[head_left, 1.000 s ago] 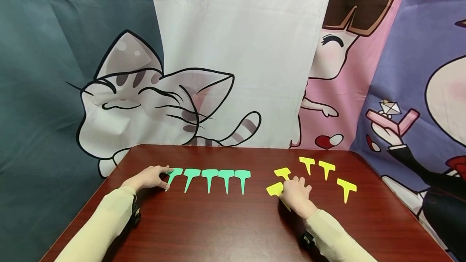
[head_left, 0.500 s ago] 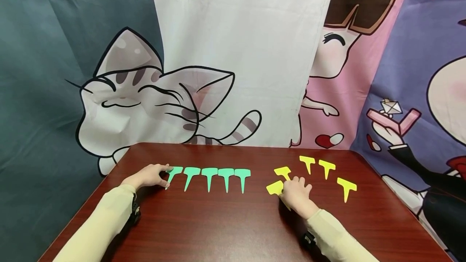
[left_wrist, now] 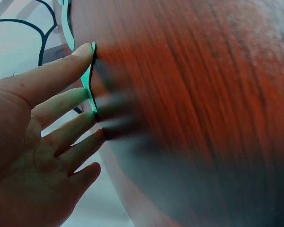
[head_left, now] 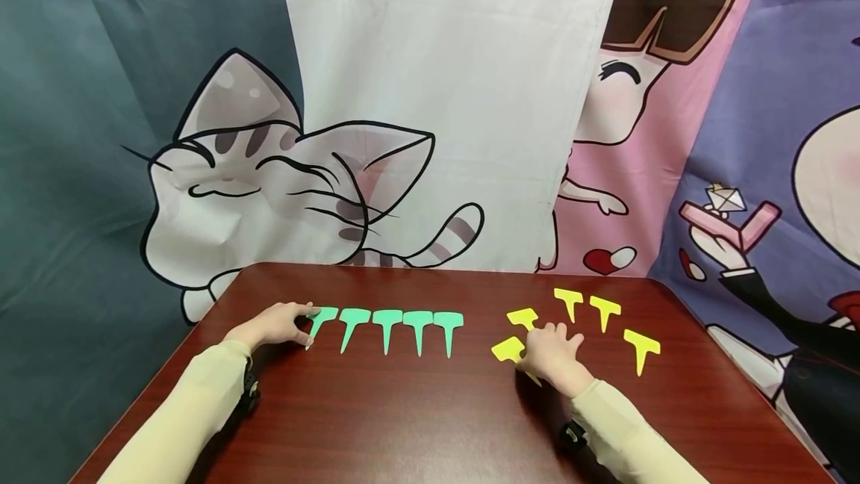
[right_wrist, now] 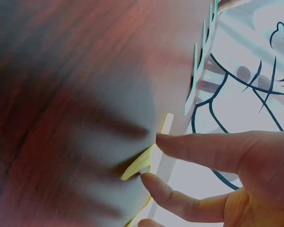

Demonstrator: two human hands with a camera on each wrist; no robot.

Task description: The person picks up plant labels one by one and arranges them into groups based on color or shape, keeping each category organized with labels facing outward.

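nearest yellow tag [head_left: 507, 349] and leftmost green tag [head_left: 325, 315]: flat, t-shaped pieces at the right and left of a table [head_left: 403, 409], each with a hand at it. the right hand [head_left: 554, 357] pinches the yellow tag, whose stem lies between thumb and forefinger; its head points left, and whether it is raised off the wood cannot be told. the left hand [head_left: 274, 326] has its fingers spread, with thumb and forefinger touching the green tag; whether they squeeze it cannot be told. four more green tags [head_left: 387, 320] extend the row to the right, stems toward the near side, the three rightmost with heads touching or nearly so. a second yellow tag [head_left: 521, 317] lies just far of the right hand; farther off are two others, and one rests well to the right [head_left: 641, 342]. both arms wear pale sleeves [head_left: 178, 417] and a dark wrist strap [head_left: 573, 433]. beyond the table's far edge hangs a printed cloth [head_left: 443, 95] bearing a smiling striped cat [head_left: 269, 193] at left and cartoon figures at right.
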